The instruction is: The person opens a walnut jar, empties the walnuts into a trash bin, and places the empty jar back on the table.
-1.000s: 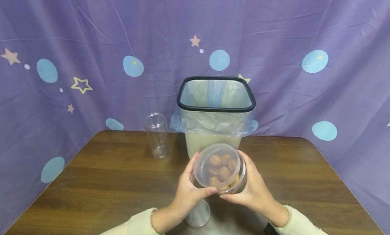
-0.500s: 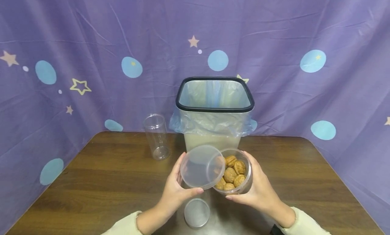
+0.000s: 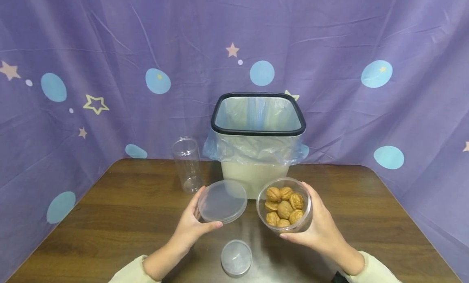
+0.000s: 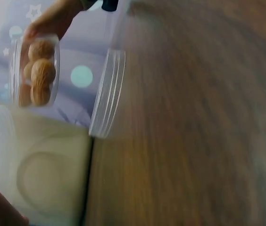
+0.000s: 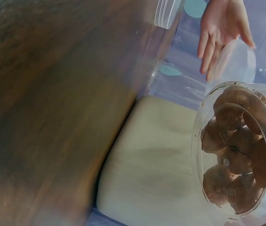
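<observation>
My left hand [image 3: 188, 224] pinches the edge of a translucent round lid [image 3: 223, 201], thumb in front and fingers behind. My right hand [image 3: 316, 226] grips a clear plastic jar [image 3: 309, 211] from its right side, thumb toward me. Several walnuts [image 3: 285, 209] show through the jar's uncovered mouth, which tilts toward me. Lid and jar are held apart, side by side, above the table. The right wrist view shows the walnuts [image 5: 239, 150] through the jar's bottom. A smaller clear lid [image 3: 236, 257] with a ridged side lies on the table between my forearms.
A cream trash bin [image 3: 258, 132] with a black rim and bluish plastic liner stands behind the hands. Left of it is a tall, clear, lidless jar [image 3: 188, 165]. The brown wooden table [image 3: 121, 213] ends at a purple curtain [image 3: 198, 38].
The lid, in front of the jar's mouth a second ago, has moved left with my left hand. The jar has shifted slightly right in my right hand, uncovering the walnuts.
</observation>
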`<state>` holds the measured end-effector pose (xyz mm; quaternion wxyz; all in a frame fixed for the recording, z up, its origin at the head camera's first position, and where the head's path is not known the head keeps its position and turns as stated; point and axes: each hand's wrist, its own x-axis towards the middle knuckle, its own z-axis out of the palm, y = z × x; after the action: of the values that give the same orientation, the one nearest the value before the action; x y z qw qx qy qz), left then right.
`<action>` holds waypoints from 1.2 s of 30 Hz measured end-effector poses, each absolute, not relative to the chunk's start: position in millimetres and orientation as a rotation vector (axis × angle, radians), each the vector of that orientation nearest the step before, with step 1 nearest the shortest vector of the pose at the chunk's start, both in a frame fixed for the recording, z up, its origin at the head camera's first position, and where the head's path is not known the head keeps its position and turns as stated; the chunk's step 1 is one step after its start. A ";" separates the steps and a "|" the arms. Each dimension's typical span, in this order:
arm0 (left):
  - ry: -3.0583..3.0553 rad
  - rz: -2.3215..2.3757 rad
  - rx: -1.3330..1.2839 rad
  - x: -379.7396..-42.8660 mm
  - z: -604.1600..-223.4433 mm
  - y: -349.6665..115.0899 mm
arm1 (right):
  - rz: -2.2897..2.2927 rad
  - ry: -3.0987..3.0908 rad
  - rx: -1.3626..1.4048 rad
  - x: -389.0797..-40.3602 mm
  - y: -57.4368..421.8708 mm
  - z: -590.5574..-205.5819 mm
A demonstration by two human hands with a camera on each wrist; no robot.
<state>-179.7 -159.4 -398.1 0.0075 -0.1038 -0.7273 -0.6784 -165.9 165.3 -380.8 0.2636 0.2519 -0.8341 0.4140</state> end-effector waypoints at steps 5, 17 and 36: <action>-2.266 -2.260 -0.258 -185.9 -401.5 -174.2 | 1.090 -2.264 0.671 -167.5 169.7 -382.0; -2.324 -2.287 -0.180 -200.3 -412.3 -198.6 | 1.142 -2.267 0.635 -168.1 177.2 -381.1; -2.589 -2.269 -0.393 -212.2 -423.0 -222.8 | 1.086 -2.266 0.589 -167.8 188.5 -376.7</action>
<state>-212.2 -222.8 -423.0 -0.1610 -0.1119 -0.7374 -0.6464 -167.8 188.5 -376.7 0.2767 0.2192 -0.8437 0.4045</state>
